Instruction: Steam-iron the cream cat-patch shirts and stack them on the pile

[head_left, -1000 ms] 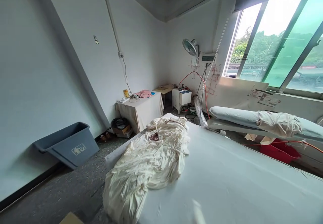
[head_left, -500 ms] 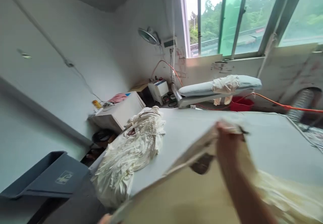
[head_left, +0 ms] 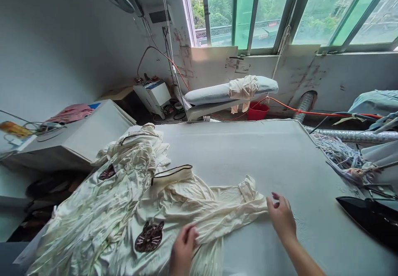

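A cream garment (head_left: 174,201) with a dark-edged neckline and a dark cat-face patch (head_left: 149,236) lies wrinkled on the pale padded table (head_left: 264,147). My right hand (head_left: 281,218) is at the end of its sleeve, fingers apart and slightly curled, with nothing gripped. Over the garment's lower middle, my left hand (head_left: 184,247) has its thumb and fingers drawn together at the fabric; whether cloth is between them is hidden. To the left lies a pile of similar cream garments (head_left: 102,197), with another dark patch showing.
A padded sleeve board (head_left: 211,94) with cloth wrapped on it stands beyond the table's far edge, near a red bucket (head_left: 258,111). An iron (head_left: 370,218) rests at the right edge beside bundled cords. An orange hose (head_left: 323,113) crosses behind. Boxes stand at left.
The cream garment that was raised by my hands now lies on the table, against the pile. My right hand has let go of it. The view has turned right and down.
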Available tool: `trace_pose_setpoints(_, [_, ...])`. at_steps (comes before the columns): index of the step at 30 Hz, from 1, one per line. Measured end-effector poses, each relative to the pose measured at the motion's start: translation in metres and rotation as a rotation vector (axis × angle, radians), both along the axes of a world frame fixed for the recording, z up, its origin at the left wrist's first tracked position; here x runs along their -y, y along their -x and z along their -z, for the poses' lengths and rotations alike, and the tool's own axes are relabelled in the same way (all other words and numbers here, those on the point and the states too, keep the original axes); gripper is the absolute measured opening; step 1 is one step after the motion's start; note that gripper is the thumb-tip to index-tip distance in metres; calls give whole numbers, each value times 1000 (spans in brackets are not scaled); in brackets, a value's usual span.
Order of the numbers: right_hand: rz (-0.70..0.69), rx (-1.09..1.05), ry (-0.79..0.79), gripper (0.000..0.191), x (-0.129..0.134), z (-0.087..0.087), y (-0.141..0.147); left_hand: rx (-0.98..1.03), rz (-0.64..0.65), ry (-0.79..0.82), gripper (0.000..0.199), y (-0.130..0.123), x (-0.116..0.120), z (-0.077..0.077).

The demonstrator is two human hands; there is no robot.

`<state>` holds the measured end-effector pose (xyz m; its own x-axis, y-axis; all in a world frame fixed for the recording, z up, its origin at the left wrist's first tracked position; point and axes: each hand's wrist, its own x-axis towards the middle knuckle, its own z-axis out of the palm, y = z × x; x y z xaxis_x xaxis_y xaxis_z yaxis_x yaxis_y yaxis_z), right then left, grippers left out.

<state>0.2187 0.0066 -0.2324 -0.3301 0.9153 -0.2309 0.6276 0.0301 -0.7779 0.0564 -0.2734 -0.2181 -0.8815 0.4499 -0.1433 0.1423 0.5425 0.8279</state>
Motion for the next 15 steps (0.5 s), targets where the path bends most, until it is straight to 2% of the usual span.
trace_pose_setpoints(2, [-60,130,20,71,-26,4,-8,7,334,-27,33,11,-61,10])
trace_pose_setpoints(4, [-159,128,79,59,-33,6,-15,-58,624,49,23,16,-117,10])
trace_pose_setpoints(6, [-147,96,78,54,-28,6,-31,-103,763,148,19,15,-159,4])
trace_pose_setpoints(7, [-112,96,57,54,-23,5,-43,-100,816,167,17,13,-172,2])
trace_pose_setpoints(8, [-74,110,27,55,-15,4,-56,-93,870,155,15,10,-179,0])
trace_pose_setpoints(10, [-44,180,-13,47,4,2,-86,-107,939,88,16,3,-180,2])
trace_pose_setpoints(13, [-181,297,62,25,38,-1,-114,-197,962,40,17,-10,-159,14])
trace_pose_setpoints(15, [-266,332,154,24,52,-5,-116,-250,980,61,15,-20,-143,23])
